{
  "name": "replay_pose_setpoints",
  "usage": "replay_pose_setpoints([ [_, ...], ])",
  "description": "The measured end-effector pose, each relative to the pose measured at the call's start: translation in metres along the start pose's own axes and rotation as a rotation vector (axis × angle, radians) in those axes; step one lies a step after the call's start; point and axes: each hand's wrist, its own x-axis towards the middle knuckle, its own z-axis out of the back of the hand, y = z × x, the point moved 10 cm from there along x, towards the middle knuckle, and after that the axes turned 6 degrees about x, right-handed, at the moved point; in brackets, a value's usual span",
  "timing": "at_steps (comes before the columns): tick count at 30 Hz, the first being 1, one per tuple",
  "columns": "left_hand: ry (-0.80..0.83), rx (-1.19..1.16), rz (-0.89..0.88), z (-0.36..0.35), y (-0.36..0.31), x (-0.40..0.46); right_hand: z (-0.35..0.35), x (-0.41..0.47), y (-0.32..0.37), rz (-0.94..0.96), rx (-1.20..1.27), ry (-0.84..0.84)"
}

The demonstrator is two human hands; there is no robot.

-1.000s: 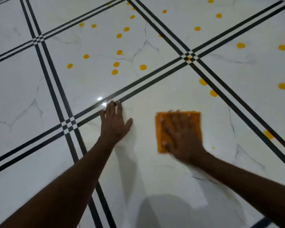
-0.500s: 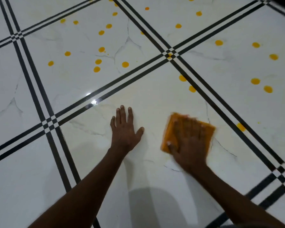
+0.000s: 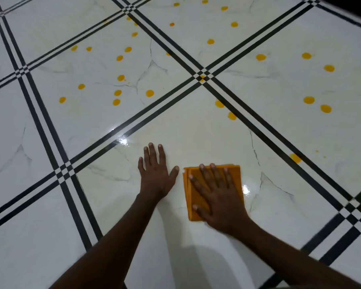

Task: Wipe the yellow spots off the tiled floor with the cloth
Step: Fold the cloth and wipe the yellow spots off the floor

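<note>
Nearest the camera, 2 bare forearms reach forward over the tiled floor [image 3: 50, 205], and a soft shadow lies on the tile between them. The left hand [image 3: 155, 174] lies flat on the white tile, fingers straight and close together, thumb angled out toward the right hand [image 3: 219, 197]. The right hand presses flat on the folded orange cloth [image 3: 196, 197], fingers spread wide across it; the cloth's left and far edges show, while its near right part is hidden under the palm. The cloth lies just beside the left thumb, apart from it. A bright glare patch [image 3: 246, 189] sits just right of the cloth.

Left of the left hand, black double lines [image 3: 64, 174] cross. Beyond the right hand, past a black line, are the nearest yellow spots [image 3: 231, 116], with 1 smeared spot [image 3: 295, 157] to the far right at a line's edge. Farther off, more spots scatter over the tile ahead of the left hand and over the tiles at far right. The farthest spots are small and cut off at the top edge.
</note>
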Motion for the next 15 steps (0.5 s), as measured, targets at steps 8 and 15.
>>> replay_pose_setpoints([
  [8,-0.096,-0.015,0.018,0.006,0.0,-0.003,0.03,0.013,-0.078,-0.437,-0.082,-0.149],
  [15,-0.078,0.002,0.008,0.01,0.004,-0.003,0.023,0.018,-0.08,-0.138,-0.064,-0.086],
])
